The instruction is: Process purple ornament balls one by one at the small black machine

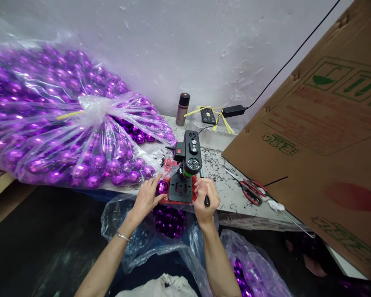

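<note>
A small bench press with a black body and a red base stands at the table's front edge. My right hand is closed around its black lever handle. On the left of the press's black slotted plate, my left hand has thumb and fingers around the near side of a shiny purple faceted ball. Directly below the plate, more purple balls lie in an open clear plastic bag.
A large tied clear bag of purple balls fills the left. At the back are a bottle, a phone-like black object and a power adapter. Red-handled scissors lie beside a big cardboard box. Black scraps litter the tabletop.
</note>
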Demonstrator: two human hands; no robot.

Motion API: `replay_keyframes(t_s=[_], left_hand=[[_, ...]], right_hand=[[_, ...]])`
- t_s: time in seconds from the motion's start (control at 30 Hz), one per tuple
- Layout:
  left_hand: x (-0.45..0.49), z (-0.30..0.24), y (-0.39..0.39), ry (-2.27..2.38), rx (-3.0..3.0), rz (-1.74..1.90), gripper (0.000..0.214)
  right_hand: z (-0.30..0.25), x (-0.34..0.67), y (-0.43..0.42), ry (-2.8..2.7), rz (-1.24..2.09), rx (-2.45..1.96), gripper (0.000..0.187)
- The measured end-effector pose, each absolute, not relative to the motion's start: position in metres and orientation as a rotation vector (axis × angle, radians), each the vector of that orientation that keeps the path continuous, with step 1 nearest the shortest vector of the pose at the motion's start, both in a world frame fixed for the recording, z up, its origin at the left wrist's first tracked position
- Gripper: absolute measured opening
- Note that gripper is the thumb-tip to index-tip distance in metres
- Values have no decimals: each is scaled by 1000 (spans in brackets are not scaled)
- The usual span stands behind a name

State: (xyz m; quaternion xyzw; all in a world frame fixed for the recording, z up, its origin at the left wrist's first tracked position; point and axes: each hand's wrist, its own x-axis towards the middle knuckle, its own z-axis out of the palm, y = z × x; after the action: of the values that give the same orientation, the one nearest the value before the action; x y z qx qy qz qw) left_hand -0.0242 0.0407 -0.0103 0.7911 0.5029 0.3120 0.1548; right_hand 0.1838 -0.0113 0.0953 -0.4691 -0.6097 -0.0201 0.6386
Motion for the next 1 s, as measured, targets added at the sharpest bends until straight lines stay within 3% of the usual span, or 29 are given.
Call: replay_keyframes(t_s=[0.23, 0.33, 0.5, 0.77, 1.0], left_hand=[[-5, -20, 42, 1337, 1990, 1115, 50], [-3, -14, 42, 1314, 1764, 1191, 52], [3, 2, 46, 1184, 1589, 1018, 58], [30, -12, 58, 1266, 1701, 986, 74], [46, -15, 64, 1236, 2042, 1029, 58]], right_hand=[[93, 185, -12, -1407, -53, -1073, 31], [93, 185, -12, -1406, -52, -1073, 30], [101, 184, -10, -1385, -47, -1086, 31], [113, 188, -7, -1411, -19, -1085, 29], [113, 187, -10, -1424, -20, -1085, 30]])
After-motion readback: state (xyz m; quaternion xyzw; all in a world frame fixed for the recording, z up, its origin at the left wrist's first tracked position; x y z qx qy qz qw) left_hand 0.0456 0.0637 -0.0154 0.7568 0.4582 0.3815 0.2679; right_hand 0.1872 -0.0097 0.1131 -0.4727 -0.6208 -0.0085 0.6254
